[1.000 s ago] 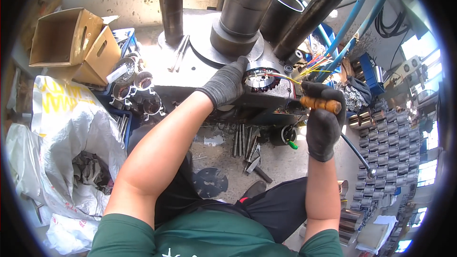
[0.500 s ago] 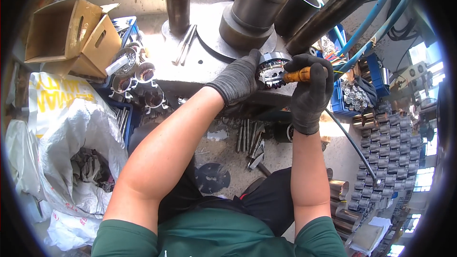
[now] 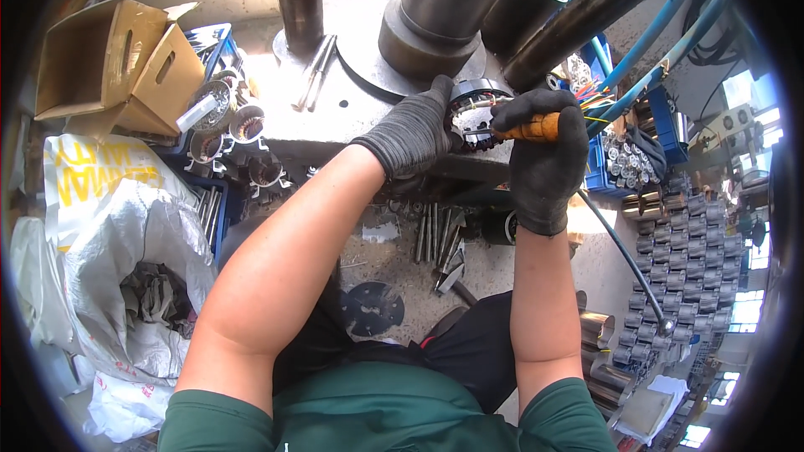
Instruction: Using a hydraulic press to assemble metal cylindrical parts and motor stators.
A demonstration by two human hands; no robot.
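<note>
My left hand (image 3: 416,130), in a dark grey knit glove, grips the left side of a motor stator (image 3: 479,94), a silver ring with windings showing inside. The stator is tilted toward me at the front edge of the metal workbench (image 3: 318,130). In my right hand (image 3: 544,163), gloved in black, is a screwdriver (image 3: 536,128) with an orange-brown handle. Its shaft points left into the stator's opening; the tip is hard to make out among the windings. Behind the stator stands a thick steel cylinder (image 3: 448,12) on a round plate.
Steel posts (image 3: 299,8) rise from the bench, with metal rods (image 3: 316,71) lying beside one. At left are an open cardboard box (image 3: 92,59), several stator housings (image 3: 247,125) and a white sack (image 3: 138,218). Blue crates (image 3: 596,163) and stacked metal parts (image 3: 687,276) stand at right.
The view has shifted slightly. The screwdriver and my right hand have tilted a little, and the stator's opening now faces me somewhat more. Both hands keep their hold.
</note>
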